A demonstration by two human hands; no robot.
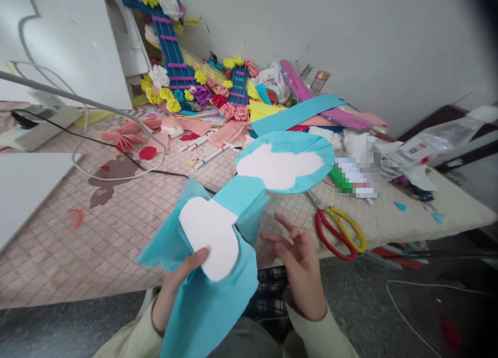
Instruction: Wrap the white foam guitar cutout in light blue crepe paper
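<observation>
My left hand [181, 275] grips the near end of a guitar-like cutout, its thumb pressed on a bare white rounded piece [212, 238] and its other fingers hidden beneath. Loose turquoise crepe paper [218, 311] hangs below and beside that piece. The neck [239, 194] is wrapped in the same paper and runs to an oval end [286, 163], where folded turquoise edges surround a white centre. My right hand [299, 267] is raised just right of the paper, fingers apart, holding nothing. Scissors [338, 231] with red and yellow handles lie on the table beside it.
Behind are a blue paper guitar [171, 49] with paper flowers, a smaller one [238, 85], and blue paper strips [295, 114]. White pens [212, 155] lie mid-table. A power strip [42, 124] and cables sit left; plastic bags [431, 140] lie right, near the table edge.
</observation>
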